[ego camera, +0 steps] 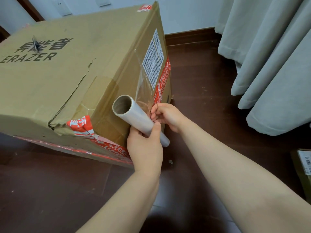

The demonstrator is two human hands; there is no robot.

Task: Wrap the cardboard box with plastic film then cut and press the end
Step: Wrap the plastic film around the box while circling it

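A large brown cardboard box [70,68] with red tape and a torn top stands on the dark floor. Close to its near right corner my left hand [144,147] grips a roll of plastic film [134,115] on a cardboard tube, tilted with its open end up and to the left. A clear sheet of film [143,84] stretches from the roll up along the box's right face. My right hand [165,115] pinches the film's edge beside the roll, close against the box corner.
Grey curtains [272,64] hang to the floor on the right. A small cardboard parcel [303,163] with a label lies at the right edge. Dark wooden floor [202,81] runs between the box and the curtains; a white wall is behind.
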